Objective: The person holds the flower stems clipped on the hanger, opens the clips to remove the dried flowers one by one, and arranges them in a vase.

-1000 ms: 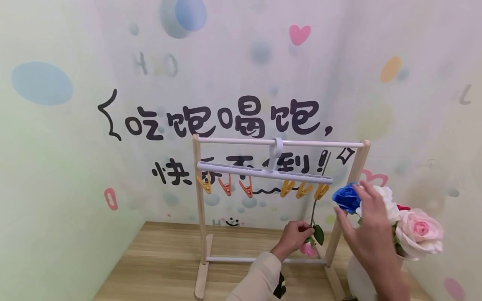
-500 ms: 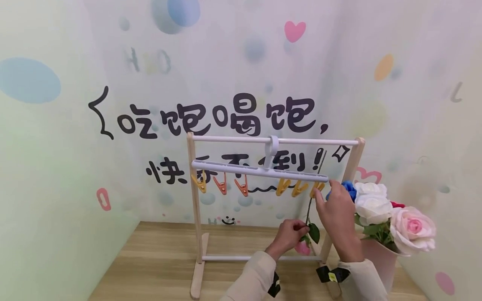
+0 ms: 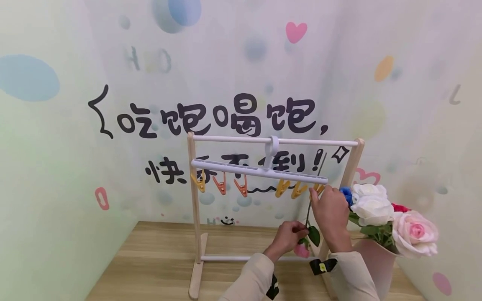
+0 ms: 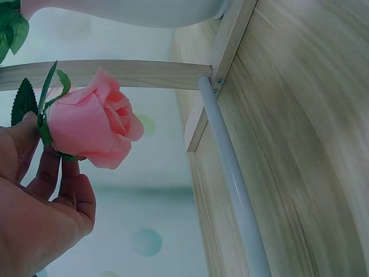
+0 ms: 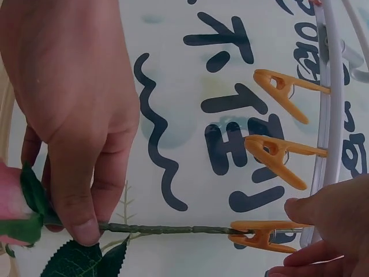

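Note:
My left hand (image 3: 288,238) pinches the green stem of a pink artificial rose (image 4: 95,124) near its bloom, which hangs downward. The stem (image 5: 173,229) runs up to the rightmost orange-yellow clothespin (image 5: 262,235) and continues above the hanger bar. Thumb above and fingers below in the right wrist view, my right hand (image 3: 331,213) pinches this clothespin's handle end. Its handles stand closer together than those of the neighbouring clothespins (image 5: 282,161), and the stem passes between its jaws. The clothespins hang from a pale hanger (image 3: 260,170), which tilts down to the right.
A wooden stand (image 3: 195,200) with a white top rod carries the hanger. More orange-red clothespins (image 3: 241,186) hang leftward. Close by my right forearm is a vase (image 3: 376,259) with white, blue, red and pink flowers (image 3: 414,230). The patterned wall stands behind the wooden table (image 3: 158,259).
My right hand has moved left from in front of the vase flowers to the rightmost clothespin and now pinches it. My left hand stays on the rose stem.

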A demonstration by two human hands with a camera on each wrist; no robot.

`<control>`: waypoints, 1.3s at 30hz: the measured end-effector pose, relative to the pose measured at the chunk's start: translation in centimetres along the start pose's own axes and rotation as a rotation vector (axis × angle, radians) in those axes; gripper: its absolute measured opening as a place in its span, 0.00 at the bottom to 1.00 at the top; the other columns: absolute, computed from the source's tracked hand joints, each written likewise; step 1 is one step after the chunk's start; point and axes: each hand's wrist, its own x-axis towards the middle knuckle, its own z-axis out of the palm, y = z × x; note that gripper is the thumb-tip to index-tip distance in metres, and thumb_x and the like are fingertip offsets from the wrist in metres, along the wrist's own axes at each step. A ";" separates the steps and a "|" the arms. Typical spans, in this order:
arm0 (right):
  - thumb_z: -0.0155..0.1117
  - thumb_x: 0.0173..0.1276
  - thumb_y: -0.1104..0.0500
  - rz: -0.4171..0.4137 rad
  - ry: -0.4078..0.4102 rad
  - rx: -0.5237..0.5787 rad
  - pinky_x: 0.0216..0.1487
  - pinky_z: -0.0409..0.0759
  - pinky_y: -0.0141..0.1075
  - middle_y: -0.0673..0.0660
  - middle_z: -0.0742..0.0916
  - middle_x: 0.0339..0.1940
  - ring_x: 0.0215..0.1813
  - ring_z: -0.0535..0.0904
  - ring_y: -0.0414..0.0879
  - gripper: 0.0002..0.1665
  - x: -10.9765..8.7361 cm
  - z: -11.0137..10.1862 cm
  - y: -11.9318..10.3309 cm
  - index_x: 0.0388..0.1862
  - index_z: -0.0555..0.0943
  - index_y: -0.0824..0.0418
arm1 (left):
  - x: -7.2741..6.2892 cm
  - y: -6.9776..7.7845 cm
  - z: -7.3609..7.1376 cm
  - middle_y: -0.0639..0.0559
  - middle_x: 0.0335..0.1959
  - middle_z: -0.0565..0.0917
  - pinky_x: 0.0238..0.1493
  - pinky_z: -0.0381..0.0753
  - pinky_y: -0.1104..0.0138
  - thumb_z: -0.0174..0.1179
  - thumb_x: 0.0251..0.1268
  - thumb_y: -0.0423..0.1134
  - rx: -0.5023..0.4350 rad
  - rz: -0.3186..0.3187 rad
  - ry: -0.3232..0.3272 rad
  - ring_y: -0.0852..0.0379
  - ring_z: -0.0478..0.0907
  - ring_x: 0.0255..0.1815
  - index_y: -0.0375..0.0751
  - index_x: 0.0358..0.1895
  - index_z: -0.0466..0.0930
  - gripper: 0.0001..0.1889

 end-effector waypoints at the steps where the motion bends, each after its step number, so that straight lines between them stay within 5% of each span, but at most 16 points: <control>1: 0.67 0.68 0.48 0.002 0.002 -0.002 0.22 0.73 0.46 0.66 0.79 0.23 0.25 0.76 0.59 0.25 0.0 0.1 0.0 0.28 0.76 0.72 | 0.0 0.0 0.0 0.59 0.27 0.83 0.27 0.73 0.73 0.65 0.66 0.39 0.004 0.002 -0.002 0.68 0.73 0.25 0.41 0.35 0.87 0.06; 23: 0.63 0.69 0.53 0.011 0.094 0.073 0.16 0.67 0.44 0.60 0.77 0.13 0.19 0.74 0.57 0.20 0.9 0.4 0.3 0.24 0.79 0.67 | -0.2 0.3 -1.3 0.59 0.30 0.86 0.32 0.75 0.74 0.63 0.68 0.39 0.059 0.032 -0.045 0.70 0.75 0.28 0.41 0.38 0.88 0.07; 30: 0.62 0.70 0.52 0.021 0.077 0.083 0.18 0.69 0.47 0.60 0.78 0.13 0.20 0.75 0.57 0.20 1.0 0.4 0.4 0.25 0.80 0.67 | -0.3 -0.1 -2.3 0.55 0.31 0.88 0.34 0.76 0.75 0.63 0.67 0.37 0.061 0.100 -0.046 0.72 0.75 0.29 0.39 0.38 0.89 0.07; 39: 0.63 0.70 0.53 0.017 0.092 0.095 0.18 0.70 0.46 0.65 0.84 0.20 0.20 0.76 0.57 0.18 0.8 0.6 0.4 0.29 0.82 0.69 | -0.6 -0.1 -2.9 0.55 0.30 0.89 0.32 0.76 0.77 0.64 0.66 0.38 0.090 0.090 -0.039 0.74 0.75 0.26 0.38 0.37 0.90 0.07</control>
